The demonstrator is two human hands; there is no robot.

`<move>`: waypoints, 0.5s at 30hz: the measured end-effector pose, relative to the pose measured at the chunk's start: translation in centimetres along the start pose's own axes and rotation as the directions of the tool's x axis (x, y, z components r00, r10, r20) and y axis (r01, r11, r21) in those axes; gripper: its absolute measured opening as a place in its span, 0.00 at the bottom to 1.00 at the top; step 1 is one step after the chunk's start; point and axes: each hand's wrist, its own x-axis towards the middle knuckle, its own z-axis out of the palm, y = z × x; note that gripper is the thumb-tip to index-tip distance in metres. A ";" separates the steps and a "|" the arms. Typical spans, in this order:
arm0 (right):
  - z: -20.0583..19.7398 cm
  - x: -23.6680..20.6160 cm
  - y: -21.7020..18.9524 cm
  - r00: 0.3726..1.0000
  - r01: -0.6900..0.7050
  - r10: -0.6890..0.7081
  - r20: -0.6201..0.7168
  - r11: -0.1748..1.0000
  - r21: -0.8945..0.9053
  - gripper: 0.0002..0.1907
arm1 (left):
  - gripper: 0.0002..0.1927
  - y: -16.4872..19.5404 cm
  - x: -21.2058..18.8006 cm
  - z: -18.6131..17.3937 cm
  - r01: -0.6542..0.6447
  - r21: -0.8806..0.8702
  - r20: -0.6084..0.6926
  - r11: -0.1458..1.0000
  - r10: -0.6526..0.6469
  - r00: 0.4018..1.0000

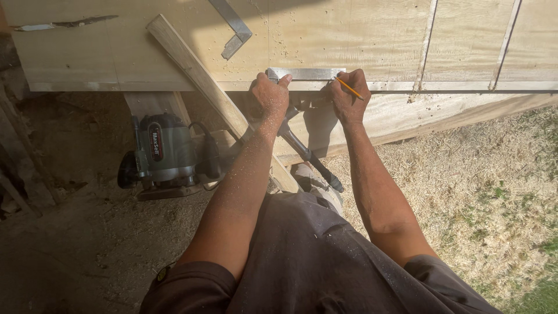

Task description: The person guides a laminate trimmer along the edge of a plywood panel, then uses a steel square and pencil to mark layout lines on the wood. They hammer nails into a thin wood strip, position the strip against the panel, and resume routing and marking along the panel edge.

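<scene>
A metal square (pixel 305 73) lies on the plywood board's (pixel 360 35) near edge; a router (pixel 165 156) sits below-left, seemingly on the ground.

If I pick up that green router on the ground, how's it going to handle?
The router looks heavy for its size: a bulky motor housing on a metal base. It lies on its side on dirt, so it may rock rather than sit steady. Sawdust on it could make the grip slippery, and its cord may drag.
</scene>
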 end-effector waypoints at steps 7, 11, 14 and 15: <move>-0.1 0.1 -0.1 1.000 -0.017 0.015 0.020 0.996 0.086 0.10 | 0.28 -0.3 -0.7 0.3 -0.088 -0.013 -0.050 0.996 0.088 0.995; -0.2 0.1 -0.1 1.000 0.016 -0.017 0.022 1.000 0.024 0.09 | 0.27 -0.4 -0.8 0.4 -0.148 -0.027 -0.083 0.989 0.145 0.986; -0.2 0.1 -0.2 1.000 0.018 -0.018 0.020 1.000 0.011 0.08 | 0.26 -0.3 -0.9 0.4 -0.152 -0.014 -0.083 0.988 0.150 0.985; -0.2 0.1 -0.3 1.000 -0.016 0.015 0.022 0.998 0.061 0.09 | 0.25 -0.2 -0.9 0.4 -0.158 -0.014 -0.088 0.987 0.156 0.984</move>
